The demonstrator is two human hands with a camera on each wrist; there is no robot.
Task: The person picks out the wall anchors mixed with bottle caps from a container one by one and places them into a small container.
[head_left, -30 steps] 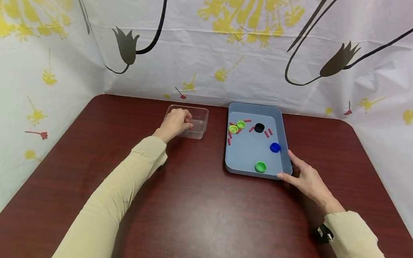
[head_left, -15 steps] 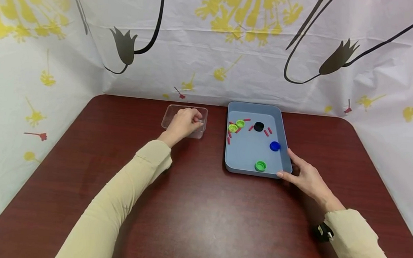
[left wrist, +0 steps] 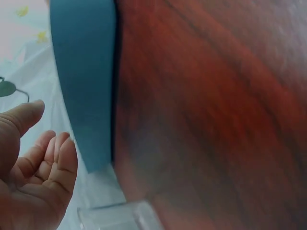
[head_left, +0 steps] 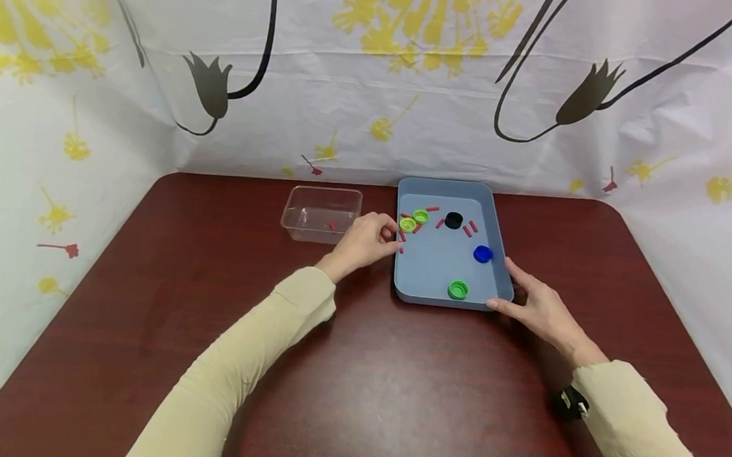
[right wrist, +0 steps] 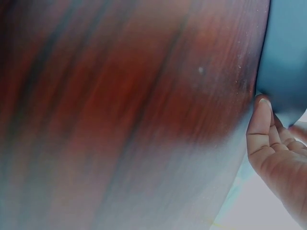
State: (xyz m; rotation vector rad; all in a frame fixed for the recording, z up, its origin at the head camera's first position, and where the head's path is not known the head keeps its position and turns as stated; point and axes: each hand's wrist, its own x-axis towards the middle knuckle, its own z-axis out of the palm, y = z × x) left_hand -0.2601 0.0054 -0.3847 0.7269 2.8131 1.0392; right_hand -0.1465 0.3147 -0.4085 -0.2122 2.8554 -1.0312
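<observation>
In the head view my left hand [head_left: 365, 241] is at the left wall of the blue-grey tray [head_left: 433, 276], fingertips overlapping its rim. The left wrist view shows its thumb and loosely bent fingers apart, with nothing between them. My right hand [head_left: 542, 308] holds the tray's near right corner, thumb on the front wall and fingers along the right side. Inside the tray lie two yellow-green caps [head_left: 420, 217], a black cap [head_left: 454, 220], a blue cap [head_left: 482, 254], a green cap [head_left: 458, 289] and several small red sticks [head_left: 439, 224].
Left of the tray stands a clear plastic container [head_left: 302, 232] with one small red stick [head_left: 332, 225] in it. Both stand near the back of the brown table [head_left: 355, 383], and a patterned white curtain [head_left: 270, 137] hangs behind and at both sides.
The left hand has gone from over the clear container rightward to the tray's left edge. The red stick it pinched now lies in the container. The right hand has stayed at the tray corner.
</observation>
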